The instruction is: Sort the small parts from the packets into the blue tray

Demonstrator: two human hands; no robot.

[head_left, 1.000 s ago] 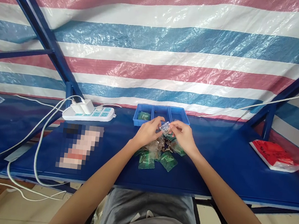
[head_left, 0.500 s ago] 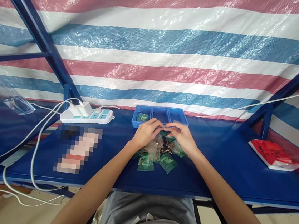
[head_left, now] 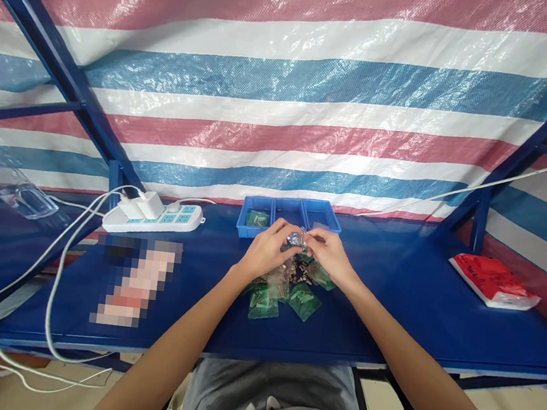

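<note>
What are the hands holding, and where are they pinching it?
Both hands hold one small clear plastic bag above the pile of bags. The left hand pinches its left edge, the right hand its right edge.

Seen from above, the person's two forearms are bare to the elbow, with no sleeves, gloves, watch or rings visible on the left hand (head_left: 264, 251) or right hand (head_left: 331, 257). A plain grey fabric garment (head_left: 275, 399), softly creased, covers the lap at the bottom edge.
</note>
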